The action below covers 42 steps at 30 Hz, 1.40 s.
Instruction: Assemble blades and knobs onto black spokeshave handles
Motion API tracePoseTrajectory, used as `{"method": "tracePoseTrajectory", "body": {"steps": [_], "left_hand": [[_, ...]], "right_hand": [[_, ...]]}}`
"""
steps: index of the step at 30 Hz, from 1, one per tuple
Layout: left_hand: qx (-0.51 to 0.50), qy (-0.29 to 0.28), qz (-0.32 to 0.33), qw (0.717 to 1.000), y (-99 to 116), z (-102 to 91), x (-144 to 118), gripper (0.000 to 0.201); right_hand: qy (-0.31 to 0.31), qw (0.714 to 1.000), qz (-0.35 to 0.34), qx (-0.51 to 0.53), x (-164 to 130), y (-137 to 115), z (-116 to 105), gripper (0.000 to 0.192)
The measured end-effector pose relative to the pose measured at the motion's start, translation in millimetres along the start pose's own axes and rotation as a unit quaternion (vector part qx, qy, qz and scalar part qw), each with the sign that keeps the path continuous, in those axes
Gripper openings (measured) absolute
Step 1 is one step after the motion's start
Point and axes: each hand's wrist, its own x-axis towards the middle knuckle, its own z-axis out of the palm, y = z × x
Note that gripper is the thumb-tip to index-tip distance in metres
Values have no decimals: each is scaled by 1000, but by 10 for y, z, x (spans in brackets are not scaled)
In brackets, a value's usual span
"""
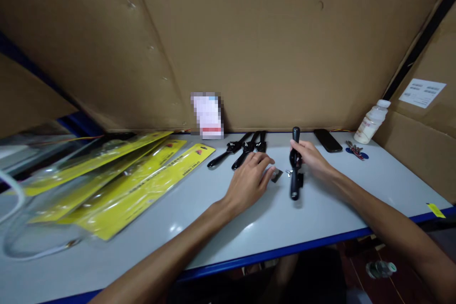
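Note:
My right hand [309, 154] is closed around the middle of a black spokeshave [294, 183], held upright in view with one handle toward the wall and the other toward me. To its left, my left hand [251, 178] pinches a small flat metal blade [277, 175] between thumb and fingers, close over the table. A small silver wing-shaped screw [289, 173] shows between the blade and the spokeshave. Beyond my left hand lie several more black spokeshaves [228, 152], partly hidden by my fingers.
Yellow cards in clear plastic packaging [142, 194] overlap on the left of the grey table [221, 251], beside a white cable [39, 256]. A blurred-out screen [207, 114] leans on the cardboard wall. A black phone [327, 140], keys [356, 150] and a bottle [372, 122] stand right.

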Motion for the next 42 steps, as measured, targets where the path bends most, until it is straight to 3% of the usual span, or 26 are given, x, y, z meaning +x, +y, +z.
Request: {"method": "tracePoseTrajectory", "body": {"steps": [2,7,14,17,21,30,36,42], "left_hand": [[70,-8,32,997,-80,11,6,33],[127,-103,49,985,-157,1,32,36],[214,-75,-72,971,-66,-100,24,35],[264,-47,-53,962,-106,-63,27,30],[319,-66,-43,945,-213,3,49,33],[309,-57,-31,949,-321,-12,73,35],[302,-53,-87,948,-293,2,78,40],[244,-101,-161,951,-274,-25,66,53]], "right_hand": [[27,997,5,-76,114,113,-135,36],[56,973,29,-224,293,370,-378,24],[48,939,36,-337,276,509,-333,21],[42,934,27,-355,267,485,-316,25],[44,932,17,-360,241,418,-302,28],[76,931,4,-358,184,333,-287,26],[100,933,-13,-347,184,297,-269,21],[110,936,-49,-330,122,184,-237,19]]}}
